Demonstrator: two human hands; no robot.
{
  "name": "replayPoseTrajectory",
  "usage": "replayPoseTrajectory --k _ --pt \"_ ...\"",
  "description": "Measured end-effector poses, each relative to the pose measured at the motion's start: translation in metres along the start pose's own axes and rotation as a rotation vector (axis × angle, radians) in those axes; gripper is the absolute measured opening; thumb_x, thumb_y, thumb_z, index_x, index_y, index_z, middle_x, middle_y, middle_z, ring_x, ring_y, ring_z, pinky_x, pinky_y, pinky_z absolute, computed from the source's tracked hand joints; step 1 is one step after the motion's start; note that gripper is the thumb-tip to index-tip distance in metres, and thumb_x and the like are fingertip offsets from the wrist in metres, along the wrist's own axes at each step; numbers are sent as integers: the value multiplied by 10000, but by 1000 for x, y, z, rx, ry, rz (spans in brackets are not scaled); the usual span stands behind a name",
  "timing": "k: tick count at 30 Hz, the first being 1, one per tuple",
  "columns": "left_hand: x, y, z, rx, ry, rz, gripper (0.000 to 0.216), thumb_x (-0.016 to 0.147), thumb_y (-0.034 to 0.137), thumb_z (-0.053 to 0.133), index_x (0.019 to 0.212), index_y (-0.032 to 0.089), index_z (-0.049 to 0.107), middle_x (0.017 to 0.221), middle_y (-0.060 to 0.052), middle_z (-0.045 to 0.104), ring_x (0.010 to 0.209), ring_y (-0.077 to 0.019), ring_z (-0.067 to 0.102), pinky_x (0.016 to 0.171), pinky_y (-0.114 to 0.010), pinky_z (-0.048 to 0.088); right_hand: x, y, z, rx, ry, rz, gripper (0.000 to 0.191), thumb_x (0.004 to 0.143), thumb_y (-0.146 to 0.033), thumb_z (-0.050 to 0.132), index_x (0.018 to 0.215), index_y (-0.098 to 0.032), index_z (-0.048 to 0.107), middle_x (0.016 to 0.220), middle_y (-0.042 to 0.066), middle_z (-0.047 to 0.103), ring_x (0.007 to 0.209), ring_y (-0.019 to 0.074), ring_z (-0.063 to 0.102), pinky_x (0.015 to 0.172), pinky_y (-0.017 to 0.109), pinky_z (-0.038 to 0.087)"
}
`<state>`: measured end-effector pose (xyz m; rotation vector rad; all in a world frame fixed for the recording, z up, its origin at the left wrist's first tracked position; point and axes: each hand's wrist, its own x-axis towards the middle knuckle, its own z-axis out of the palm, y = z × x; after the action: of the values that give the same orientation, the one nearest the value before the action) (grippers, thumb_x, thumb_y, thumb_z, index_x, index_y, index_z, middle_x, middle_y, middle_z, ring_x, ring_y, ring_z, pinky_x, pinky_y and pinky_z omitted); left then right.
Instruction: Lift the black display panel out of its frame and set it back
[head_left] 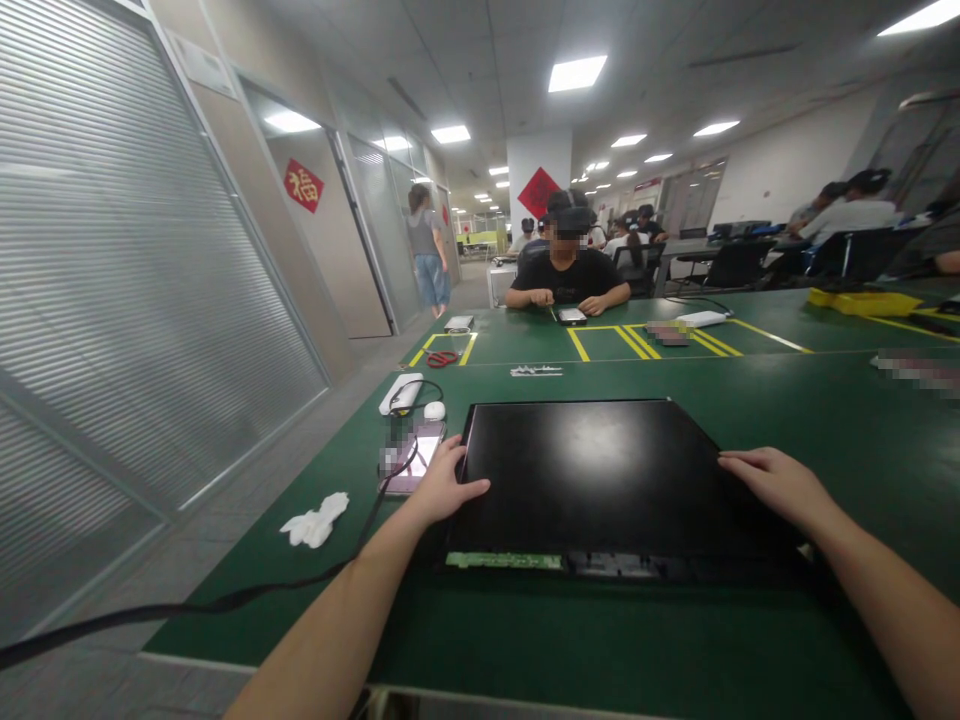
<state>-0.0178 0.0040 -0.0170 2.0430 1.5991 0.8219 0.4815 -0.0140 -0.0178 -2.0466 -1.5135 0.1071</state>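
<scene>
A large flat black panel [600, 470] lies on the green table [570, 640] right in front of me. A green circuit strip [504, 561] shows along its near edge. My left hand [442, 485] grips the panel's left edge, thumb on top and fingers over the side. On the panel's right edge rests my right hand [776, 482], palm down with its fingers curled over the side.
Left of the panel lie a phone [416, 458], a white mouse [434, 410], a white charger [401, 392] with a black cable, and a crumpled white cloth [316, 521]. Red scissors [441, 357] lie farther off. A person [568, 270] sits opposite; others sit at the right.
</scene>
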Motion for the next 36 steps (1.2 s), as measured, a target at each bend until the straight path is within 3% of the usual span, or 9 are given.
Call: replayPoseTrajectory --k 16,25,36 --pt "0 3 -1 34 -26 2 674 689 483 759 1242 120 629 1512 -215 410 1421 -364 386 1169 -500 325 -4 -8 -6 35 3 75 342 505 -478 474 634 -240 684 849 49 634 821 233 540 700 323 370" --pt "-3 8 -3 26 -35 -2 669 690 479 753 1237 114 629 1515 -222 406 1415 -370 394 1167 -507 328 -8 -10 -6 150 38 210 332 520 -478 481 645 -235 669 747 28 650 753 205 568 655 298 394" --pt "-3 11 -4 61 -48 -7 676 707 469 744 1251 88 615 1521 -240 388 1423 -367 380 1175 -488 314 -9 -20 -12 108 29 194 311 521 -448 491 625 -216 670 789 59 645 781 222 550 673 309 372"
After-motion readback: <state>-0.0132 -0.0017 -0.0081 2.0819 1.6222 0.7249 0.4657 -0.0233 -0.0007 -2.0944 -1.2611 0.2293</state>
